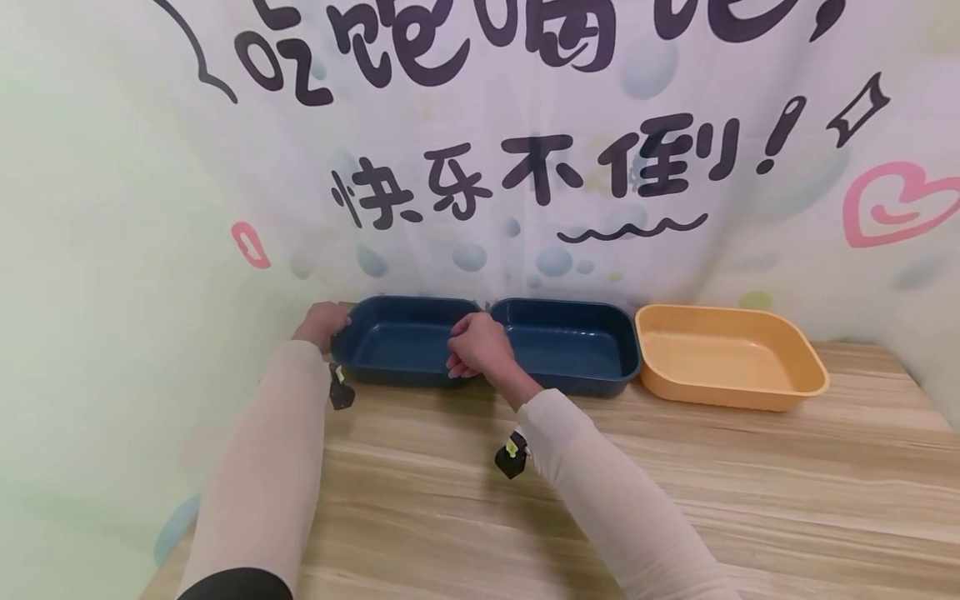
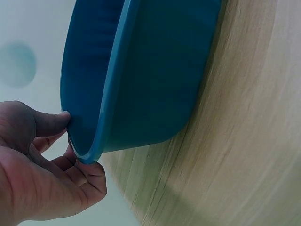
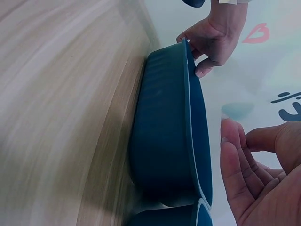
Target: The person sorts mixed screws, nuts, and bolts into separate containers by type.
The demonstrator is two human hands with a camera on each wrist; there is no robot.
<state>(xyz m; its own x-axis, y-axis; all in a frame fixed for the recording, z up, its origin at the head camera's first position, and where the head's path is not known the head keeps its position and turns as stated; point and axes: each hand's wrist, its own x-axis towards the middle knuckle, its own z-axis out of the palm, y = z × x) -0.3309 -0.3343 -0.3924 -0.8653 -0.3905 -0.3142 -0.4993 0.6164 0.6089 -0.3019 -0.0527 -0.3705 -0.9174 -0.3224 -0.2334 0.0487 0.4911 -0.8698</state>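
- I see the left blue tray point(image 1: 401, 340) at the far left of the wooden counter point(image 1: 675, 483), pushed against the printed backdrop point(image 1: 525, 167); its long axis runs left to right, straight across between my two hands.
- My left hand point(image 1: 322, 323) is at the tray's left short end. In the left wrist view its grip point(image 2: 56, 155) pinches the rim there, thumb inside, fingers curled beneath the lip.
- My right hand point(image 1: 480, 346) is at the tray's right end, on the front corner beside the second blue tray point(image 1: 570, 343). In the right wrist view the fingers point(image 3: 244, 179) stand just off the rim, loosely bent, so its grip is narrow and I cannot tell whether it has closed on the edge.
- Both blue trays are smooth moulded plastic, shallow, rectangular with rounded corners and a thin rolled rim.
- An orange tray point(image 1: 731, 357) of the same shape stands next along the row, to the right.
- The counter has a pale wood grain.
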